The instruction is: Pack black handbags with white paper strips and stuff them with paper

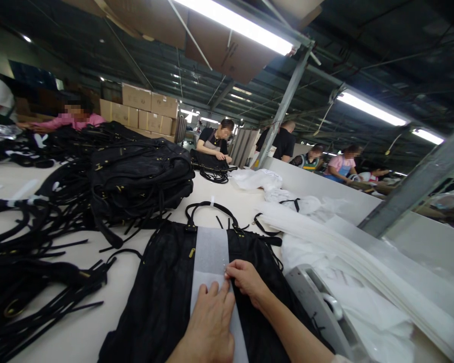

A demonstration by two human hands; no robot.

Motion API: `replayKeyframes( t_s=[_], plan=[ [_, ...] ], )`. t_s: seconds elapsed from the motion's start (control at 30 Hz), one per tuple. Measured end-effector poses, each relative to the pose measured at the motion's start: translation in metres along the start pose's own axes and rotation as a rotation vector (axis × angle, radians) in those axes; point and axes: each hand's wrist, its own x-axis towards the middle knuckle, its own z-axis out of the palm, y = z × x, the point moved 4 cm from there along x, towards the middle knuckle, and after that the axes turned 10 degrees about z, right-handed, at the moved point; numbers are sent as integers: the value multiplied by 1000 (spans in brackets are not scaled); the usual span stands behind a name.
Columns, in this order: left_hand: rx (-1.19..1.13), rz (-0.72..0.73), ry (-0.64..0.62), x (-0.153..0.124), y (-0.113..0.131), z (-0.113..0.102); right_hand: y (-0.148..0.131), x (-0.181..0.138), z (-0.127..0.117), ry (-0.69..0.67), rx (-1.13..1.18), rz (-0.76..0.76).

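Observation:
A black handbag [162,287] with a brass zipper pull and two upright handles lies in front of me. Down its middle runs a strip of white, slightly see-through paper [212,247]. My left hand [212,317] is spread flat on the strip, its fingers pointing away from me. My right hand [245,280] is closed, thumb and forefinger pinched at the strip's right edge. A tiny pale spot shows at those fingertips, too small to name. The lower part of the bag runs out of view.
Black bags [139,171] are piled at the left with loose straps and fringe. To the right are a grey tape dispenser-like device [321,307], white plastic sheets [378,272] and a low partition [325,181]. Several people work farther back, near stacked cartons [147,108] and a slanted metal post [287,101].

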Motion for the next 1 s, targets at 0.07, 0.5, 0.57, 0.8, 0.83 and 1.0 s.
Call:
replayKeyframes(
  t_s=[0.07, 0.5, 0.57, 0.8, 0.83, 1.0],
  plan=[
    [-9, -4, 0, -2, 2, -2, 0, 0, 1, 11, -6, -21],
    [-8, 24, 14, -1, 1, -3, 2, 2, -4, -40, 58, -82],
    [-7, 29, 18, 0, 1, -3, 3, 4, -4, -33, 51, -92],
    [-9, 29, 57, -1, 0, -2, 0, 10, -6, 106, -81, -296],
    [-6, 28, 59, -1, -1, -1, -1, 11, -7, 146, -110, -337],
    [-12, 46, 63, 0, -2, 2, -1, 19, -13, 296, -236, -424]
  ],
)
